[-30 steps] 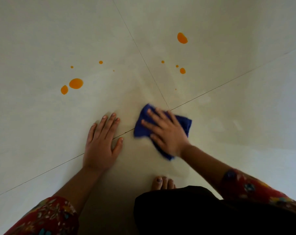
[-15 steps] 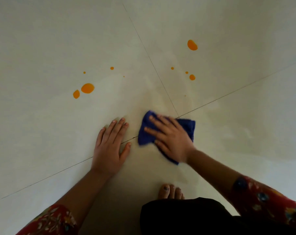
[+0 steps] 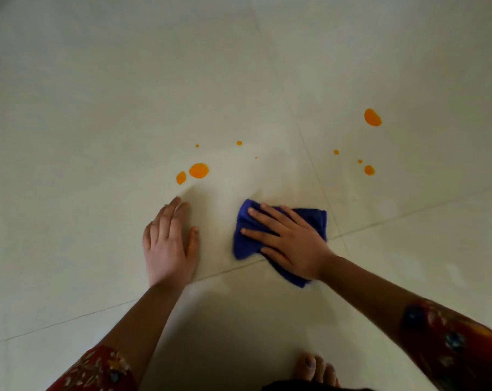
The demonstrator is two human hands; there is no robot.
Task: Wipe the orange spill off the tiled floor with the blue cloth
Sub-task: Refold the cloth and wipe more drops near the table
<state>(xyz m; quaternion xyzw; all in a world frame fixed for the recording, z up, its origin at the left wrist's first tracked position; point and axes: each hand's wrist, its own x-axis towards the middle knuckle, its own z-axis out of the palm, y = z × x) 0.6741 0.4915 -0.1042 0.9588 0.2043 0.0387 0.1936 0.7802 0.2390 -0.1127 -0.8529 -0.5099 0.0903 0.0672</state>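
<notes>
Blue cloth (image 3: 312, 221): lay crumpled on the tiled floor (image 3: 98, 108), a little right of centre in the head view, just left of where two grout lines crossed and lying over one of them.
Cloth axis: the long axis ran diagonally, from a bunched corner at the far left to a narrow tail at the near right that stuck out beside the wrist. A broader flap spread to the right of the knuckles.
Right hand (image 3: 292, 244): lay palm down on top of the cloth and pressed it to the floor. Its fingers were straight and fanned apart, pointing left and slightly away from the person, with blue showing between them. The forearm came in from the lower right.
Orange spill (image 3: 198, 170): none of it touched the cloth. Two larger drops lay side by side to the far left of the cloth, with three small specks beyond them. Across the grout line to the far right lay another group: one large drop farthest away, a medium one nearer and two small dots between.
Left hand (image 3: 168, 246): rested flat on bare tile to the left of the cloth, apart from it. Its fingers were held close together and pointed away, and the thumb was angled out towards the cloth. The fingertips were near the two larger drops but short of them.
Sleeves: a red flowered left sleeve (image 3: 98, 371) and right sleeve (image 3: 453, 348) ended above the bare forearms.
Foot (image 3: 315, 368): bare toes showed at the bottom edge, near the person's right arm.
</notes>
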